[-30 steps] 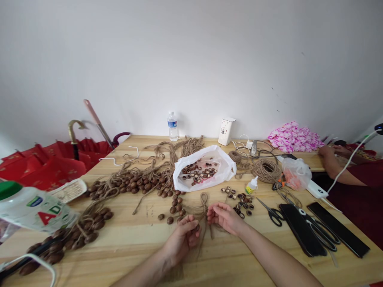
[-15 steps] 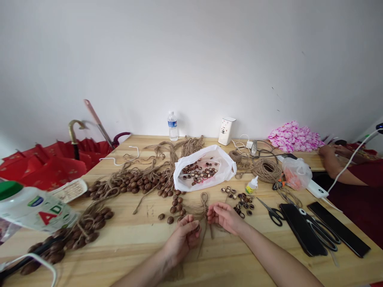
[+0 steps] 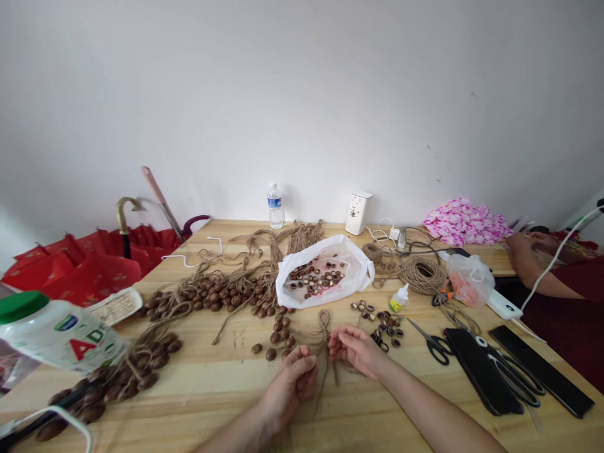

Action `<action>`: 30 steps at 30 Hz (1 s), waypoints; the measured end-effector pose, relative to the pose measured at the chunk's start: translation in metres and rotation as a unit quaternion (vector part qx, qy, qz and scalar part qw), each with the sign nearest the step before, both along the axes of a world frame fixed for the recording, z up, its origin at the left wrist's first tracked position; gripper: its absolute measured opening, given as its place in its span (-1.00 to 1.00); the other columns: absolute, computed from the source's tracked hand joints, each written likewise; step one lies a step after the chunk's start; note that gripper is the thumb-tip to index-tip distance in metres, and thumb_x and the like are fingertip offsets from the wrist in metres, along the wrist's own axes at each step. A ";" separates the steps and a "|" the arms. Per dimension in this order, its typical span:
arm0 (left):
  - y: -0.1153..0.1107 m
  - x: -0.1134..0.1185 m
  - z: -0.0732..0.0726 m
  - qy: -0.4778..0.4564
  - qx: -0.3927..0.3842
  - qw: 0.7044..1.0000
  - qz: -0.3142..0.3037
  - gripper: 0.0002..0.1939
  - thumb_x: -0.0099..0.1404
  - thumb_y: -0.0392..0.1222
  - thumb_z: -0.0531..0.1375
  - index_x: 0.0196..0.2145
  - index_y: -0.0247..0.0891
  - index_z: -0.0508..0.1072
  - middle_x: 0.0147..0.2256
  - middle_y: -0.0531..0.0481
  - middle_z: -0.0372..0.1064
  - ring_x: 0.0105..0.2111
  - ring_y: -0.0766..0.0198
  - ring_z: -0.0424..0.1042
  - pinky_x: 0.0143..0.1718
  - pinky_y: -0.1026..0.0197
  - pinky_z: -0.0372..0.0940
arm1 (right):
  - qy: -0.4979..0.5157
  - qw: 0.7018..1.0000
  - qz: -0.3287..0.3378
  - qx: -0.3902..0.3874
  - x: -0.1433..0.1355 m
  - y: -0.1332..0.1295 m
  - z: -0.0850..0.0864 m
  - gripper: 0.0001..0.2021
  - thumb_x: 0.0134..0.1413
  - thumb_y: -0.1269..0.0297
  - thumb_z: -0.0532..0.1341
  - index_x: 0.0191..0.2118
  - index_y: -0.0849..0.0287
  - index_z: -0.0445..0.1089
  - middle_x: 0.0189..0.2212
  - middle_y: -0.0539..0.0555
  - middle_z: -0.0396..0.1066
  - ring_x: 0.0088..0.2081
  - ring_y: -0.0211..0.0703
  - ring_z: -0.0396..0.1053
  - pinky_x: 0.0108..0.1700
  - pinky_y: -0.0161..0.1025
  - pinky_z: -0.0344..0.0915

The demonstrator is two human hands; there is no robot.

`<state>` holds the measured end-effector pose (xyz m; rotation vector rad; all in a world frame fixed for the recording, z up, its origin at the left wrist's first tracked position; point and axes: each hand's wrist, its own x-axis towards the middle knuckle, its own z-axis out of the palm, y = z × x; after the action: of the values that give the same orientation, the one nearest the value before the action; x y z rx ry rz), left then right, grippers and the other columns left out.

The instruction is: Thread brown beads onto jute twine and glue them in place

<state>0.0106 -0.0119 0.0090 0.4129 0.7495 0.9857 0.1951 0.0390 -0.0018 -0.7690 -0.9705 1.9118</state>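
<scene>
A bundle of jute twine with a loop at its top (image 3: 323, 319) lies on the table between my hands, its loose strands spreading down and sideways. My left hand (image 3: 293, 380) is just left of the bundle, fingers curled and thumb pressed against them; what they pinch is hidden. To the right of the bundle, my right hand (image 3: 355, 351) has its fingers bent in close to the strands, and whatever they hold cannot be made out. Several round brown nuts (image 3: 278, 333) lie beyond my left hand. Halved nut shells (image 3: 389, 326) are scattered past my right hand.
A white plastic bag (image 3: 325, 296) holding halved shells stands open ahead. Nuts strung on twine (image 3: 221, 292) spread left. Rightward are a glue bottle (image 3: 399, 299), scissors (image 3: 434, 343), a twine coil (image 3: 421, 275) and a black case (image 3: 481, 371). Another person's arm (image 3: 533, 267) rests far right.
The camera view has shifted slightly, so everything sits a little lower in it. A brown piece visible at my left fingertips before is now hidden. Both hands stay beside the twine bundle.
</scene>
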 end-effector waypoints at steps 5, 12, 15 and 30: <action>-0.001 0.001 -0.002 0.007 -0.005 1.000 0.009 -0.63 -0.02 -0.21 0.28 -0.44 -0.17 0.08 -0.66 0.24 0.07 -0.70 0.51 0.00 -0.63 0.36 -0.30 | -0.006 1.000 -0.001 0.005 0.000 0.000 -0.001 -0.77 -0.06 0.21 0.33 -0.33 0.29 0.44 -0.43 0.12 0.47 -0.41 -0.19 0.43 -0.29 -0.18 0.33; 0.000 0.003 -0.005 0.007 0.004 1.000 0.020 -0.65 0.00 -0.22 0.27 -0.46 -0.17 0.09 -0.65 0.23 0.11 -0.69 0.50 0.03 -0.63 0.35 -0.27 | -0.015 1.000 -0.003 0.012 0.000 0.000 0.001 -0.76 -0.07 0.20 0.34 -0.34 0.28 0.44 -0.42 0.11 0.46 -0.41 -0.20 0.42 -0.31 -0.20 0.33; 0.000 0.003 -0.007 0.020 0.012 0.999 0.022 -0.69 0.02 -0.21 0.25 -0.46 -0.18 0.11 -0.65 0.21 0.13 -0.69 0.49 0.04 -0.63 0.35 -0.27 | -0.025 1.000 -0.006 0.015 -0.001 0.000 0.002 -0.75 -0.09 0.18 0.35 -0.34 0.28 0.44 -0.42 0.11 0.47 -0.41 -0.20 0.42 -0.30 -0.20 0.32; -0.001 0.004 -0.001 0.023 0.032 0.999 0.011 -0.68 0.03 -0.12 0.27 -0.51 -0.21 0.14 -0.68 0.19 0.16 -0.72 0.52 -0.06 -0.63 0.32 -0.32 | -0.032 0.999 0.002 0.026 -0.002 -0.001 0.004 -0.72 -0.12 0.16 0.36 -0.35 0.28 0.42 -0.44 0.10 0.46 -0.41 -0.20 0.42 -0.28 -0.19 0.32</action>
<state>0.0148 -0.0129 0.0077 0.4844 0.7664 1.0260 0.1932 0.0381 0.0023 -0.8031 -1.0568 1.8680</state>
